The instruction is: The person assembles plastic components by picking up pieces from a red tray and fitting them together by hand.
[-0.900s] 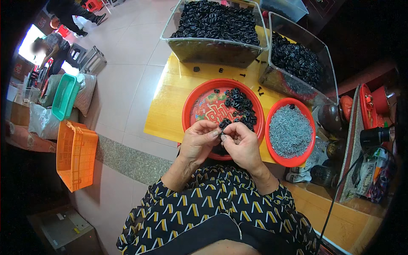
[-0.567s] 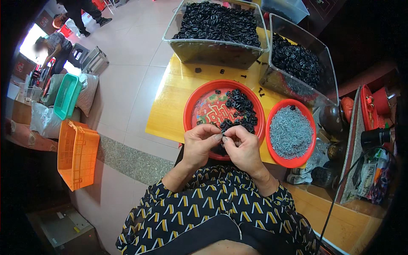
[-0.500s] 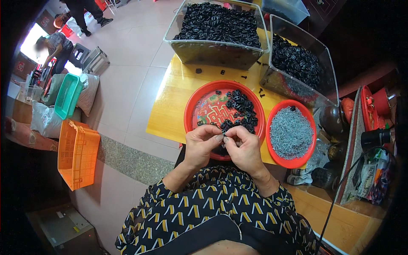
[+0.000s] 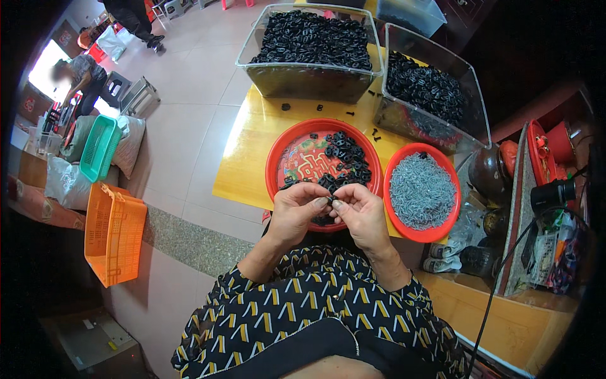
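Over the near rim of a red basin [image 4: 274, 165], my left hand [image 4: 292, 213] and my right hand [image 4: 364, 216] meet. Both are closed, with thumbs and fingertips pinching one small black part [image 4: 330, 199] between them. The fingertips hide most of it. Loose black plastic parts [image 4: 347, 149], many with two holes, lie in the right half of the basin and below my fingers. To the right, a red plate [image 4: 428, 237] is heaped with small silver screws [image 4: 421, 189]; one black piece rests at its far edge.
Two clear bins full of black parts, a larger one [image 4: 309, 82] and a smaller one [image 4: 435, 120], stand behind on the yellow table [image 4: 243, 170]. Stray black pieces [image 4: 319, 107] lie before them. An orange crate [image 4: 117, 234] and green basket [image 4: 101, 145] are at left. People are farther off.
The view has shifted slightly, so the bins, basin and plate appear a little farther left. My hands stay together at the basin's near side, still pinching the small part.
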`<state>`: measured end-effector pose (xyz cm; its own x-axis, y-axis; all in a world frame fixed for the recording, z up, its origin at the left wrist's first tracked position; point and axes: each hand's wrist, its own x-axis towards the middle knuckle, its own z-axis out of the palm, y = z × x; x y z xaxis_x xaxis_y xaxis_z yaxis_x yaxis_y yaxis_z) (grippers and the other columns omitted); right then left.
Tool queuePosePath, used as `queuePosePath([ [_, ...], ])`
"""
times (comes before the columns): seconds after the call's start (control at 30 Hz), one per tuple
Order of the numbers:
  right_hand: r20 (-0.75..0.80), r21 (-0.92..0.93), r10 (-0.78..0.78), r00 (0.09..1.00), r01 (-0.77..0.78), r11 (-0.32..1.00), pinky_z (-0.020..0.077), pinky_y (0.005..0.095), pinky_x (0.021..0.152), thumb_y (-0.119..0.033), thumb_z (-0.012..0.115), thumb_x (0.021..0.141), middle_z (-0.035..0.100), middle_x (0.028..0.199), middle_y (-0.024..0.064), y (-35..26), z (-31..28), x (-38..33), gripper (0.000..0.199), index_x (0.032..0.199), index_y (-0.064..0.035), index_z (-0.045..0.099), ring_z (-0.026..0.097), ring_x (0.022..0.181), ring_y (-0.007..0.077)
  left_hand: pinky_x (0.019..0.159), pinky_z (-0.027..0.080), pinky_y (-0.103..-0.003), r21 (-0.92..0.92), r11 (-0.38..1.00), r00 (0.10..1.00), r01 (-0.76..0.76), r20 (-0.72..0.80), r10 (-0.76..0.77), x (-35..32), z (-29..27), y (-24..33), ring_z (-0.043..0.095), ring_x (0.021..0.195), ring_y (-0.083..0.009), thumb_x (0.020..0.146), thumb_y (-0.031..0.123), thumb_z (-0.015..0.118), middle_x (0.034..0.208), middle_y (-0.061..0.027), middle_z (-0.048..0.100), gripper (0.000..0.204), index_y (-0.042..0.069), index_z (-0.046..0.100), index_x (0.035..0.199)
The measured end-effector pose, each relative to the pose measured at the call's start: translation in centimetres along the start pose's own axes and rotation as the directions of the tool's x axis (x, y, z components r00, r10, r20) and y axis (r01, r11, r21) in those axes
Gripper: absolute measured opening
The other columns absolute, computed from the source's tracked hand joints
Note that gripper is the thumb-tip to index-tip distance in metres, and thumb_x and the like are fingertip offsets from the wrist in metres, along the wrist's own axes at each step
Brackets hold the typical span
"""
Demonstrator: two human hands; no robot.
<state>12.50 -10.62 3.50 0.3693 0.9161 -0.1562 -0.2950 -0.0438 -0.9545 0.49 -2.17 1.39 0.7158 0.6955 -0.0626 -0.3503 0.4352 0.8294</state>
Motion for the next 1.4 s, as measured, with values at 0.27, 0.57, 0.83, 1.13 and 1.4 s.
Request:
queuePosePath([
  [0.27, -0.022, -0.088, -0.026, 0.999, 0.024, 0.996, 0.0427, 0.0183, 0.057, 0.002, 0.052, 0.079, 0.054, 0.074, 0.0002, 0.1, -0.8, 0.3, 0.008, 0.087, 0.0006, 0.053, 0.051, 0.065, 0.0050, 0.064, 0.048, -0.025, 0.041, 0.992, 0.993, 0.118, 0.018, -0.119, 0.5, 0.2, 0.0, 0.058, 0.070, -0.0147, 0.079, 0.002, 0.056, 0.081, -0.0098, 0.060, 0.015, -0.004, 0.055, 0.093],
  [0.57, -0.039, -0.183, -0.058, 0.998, 0.050, 0.982, 0.0428, 0.0171, 0.057, 0.003, 0.052, 0.078, 0.054, 0.075, 0.0008, 1.3, -0.7, 0.5, 0.009, 0.087, 0.0008, 0.053, 0.051, 0.064, 0.0047, 0.052, 0.039, -0.018, 0.282, 0.951, 0.992, 0.130, -0.029, -0.127, 1.0, 0.1, -0.8, 0.048, 0.059, -0.0050, 0.081, 0.009, 0.055, 0.070, -0.0007, 0.055, 0.010, -0.001, 0.055, 0.083],
  [0.83, -0.106, -0.219, -0.116, 0.988, 0.091, 0.971, 0.0384, 0.0165, 0.049, 0.002, 0.052, 0.079, 0.052, 0.069, -0.0018, 1.6, -1.0, 2.2, 0.007, 0.086, 0.0002, 0.052, 0.048, 0.059, 0.0018, 0.058, 0.041, -0.019, 0.253, 0.959, 0.992, 0.127, -0.031, -0.123, 2.7, 0.4, -0.4, 0.049, 0.065, -0.0057, 0.083, 0.012, 0.054, 0.075, -0.0003, 0.055, 0.014, 0.000, 0.056, 0.088],
  [1.13, -0.135, -0.177, -0.011, 0.991, -0.013, 0.984, 0.0376, 0.0162, 0.052, 0.002, 0.051, 0.079, 0.049, 0.069, -0.0029, 1.1, -3.5, 2.6, 0.009, 0.087, -0.0002, 0.051, 0.045, 0.060, 0.0017, 0.067, 0.043, -0.038, 0.874, 0.125, 0.862, -0.470, 0.423, 0.281, 11.3, -2.4, -0.3, 0.051, 0.078, -0.0341, 0.062, 0.007, 0.067, 0.085, -0.0159, 0.056, 0.028, 0.001, 0.057, 0.087],
  [1.4, -0.101, -0.169, 0.022, 0.995, -0.038, 0.985, 0.0382, 0.0166, 0.052, 0.002, 0.052, 0.078, 0.050, 0.071, -0.0023, 1.5, -4.0, 2.8, 0.010, 0.087, 0.0003, 0.051, 0.046, 0.061, 0.0022, 0.068, 0.044, -0.036, 0.875, 0.006, 0.857, -0.483, 0.472, 0.205, 12.0, -3.2, -0.9, 0.053, 0.079, -0.0302, 0.061, 0.003, 0.064, 0.082, -0.0132, 0.056, 0.028, 0.001, 0.057, 0.088],
])
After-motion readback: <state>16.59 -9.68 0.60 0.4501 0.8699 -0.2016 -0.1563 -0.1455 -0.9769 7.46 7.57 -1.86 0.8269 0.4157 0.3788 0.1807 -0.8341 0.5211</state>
